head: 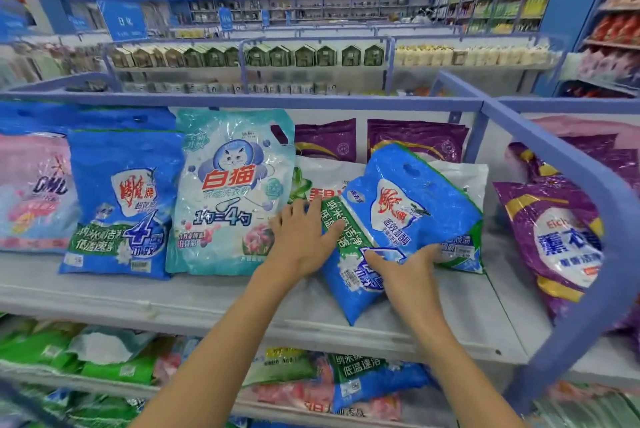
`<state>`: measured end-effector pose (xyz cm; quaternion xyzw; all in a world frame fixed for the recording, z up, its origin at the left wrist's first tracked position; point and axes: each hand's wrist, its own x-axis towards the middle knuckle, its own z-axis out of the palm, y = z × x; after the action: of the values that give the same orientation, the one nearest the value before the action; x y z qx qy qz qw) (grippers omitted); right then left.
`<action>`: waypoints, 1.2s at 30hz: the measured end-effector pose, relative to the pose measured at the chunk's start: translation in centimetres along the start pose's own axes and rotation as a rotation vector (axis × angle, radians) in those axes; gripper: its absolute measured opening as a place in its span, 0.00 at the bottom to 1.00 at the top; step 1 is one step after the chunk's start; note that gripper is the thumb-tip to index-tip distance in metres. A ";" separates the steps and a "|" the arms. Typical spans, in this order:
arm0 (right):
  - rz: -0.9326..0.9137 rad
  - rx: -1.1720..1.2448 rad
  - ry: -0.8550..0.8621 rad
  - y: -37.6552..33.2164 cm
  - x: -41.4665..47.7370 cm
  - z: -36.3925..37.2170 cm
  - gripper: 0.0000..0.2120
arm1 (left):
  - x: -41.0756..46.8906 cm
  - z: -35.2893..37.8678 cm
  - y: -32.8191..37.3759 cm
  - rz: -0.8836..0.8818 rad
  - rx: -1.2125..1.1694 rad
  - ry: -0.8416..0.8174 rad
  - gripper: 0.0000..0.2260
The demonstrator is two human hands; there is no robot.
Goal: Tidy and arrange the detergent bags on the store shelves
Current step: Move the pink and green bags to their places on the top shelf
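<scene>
While the blue detergent bag (408,206) lies askew near the right end of the shelf (173,303), the left hand (304,237) presses it flat, fingers spread. The right hand (412,275) meets its lower edge, grip unclear. Probably soft, heavy and slippery, so best held by both sides.

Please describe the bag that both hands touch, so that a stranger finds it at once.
On the upper grey shelf, right of its middle, a glossy blue plastic detergent bag with a green band lies slanted across a white bag, under the left hand and right hand. The similar blue bag and the teal cat bag stand upright; only this one is tilted.
</scene>
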<state>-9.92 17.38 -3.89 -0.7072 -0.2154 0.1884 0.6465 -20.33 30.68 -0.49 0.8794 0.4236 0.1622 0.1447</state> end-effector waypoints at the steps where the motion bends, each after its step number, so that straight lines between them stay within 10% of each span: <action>1: -0.033 0.042 0.019 -0.1 0.2 -0.2 0.30 | 0.3 -0.3 -0.1 -0.027 -0.060 -0.027 0.33; 11: -0.008 0.625 -0.303 -4.6 -0.4 -2.8 0.23 | -2.8 -4.4 -1.0 -0.137 -1.134 -0.283 0.07; 14: 0.045 0.609 -0.414 -5.8 -1.0 -1.0 0.13 | -4.9 -5.3 -3.3 -0.158 -1.174 -0.178 0.16; 22: 0.216 0.576 -0.503 -5.6 -3.7 9.3 0.31 | -11.3 -9.1 -11.3 -0.268 -1.173 0.073 0.10; 36: 0.133 0.599 -0.509 -10.2 -11.6 31.6 0.13 | -9.9 -19.0 -32.3 -0.356 -1.213 0.363 0.08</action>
<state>-37.47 38.07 3.17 -0.4307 -0.2578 0.4536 0.7364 -56.51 44.43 2.45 0.5170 0.4135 0.4915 0.5658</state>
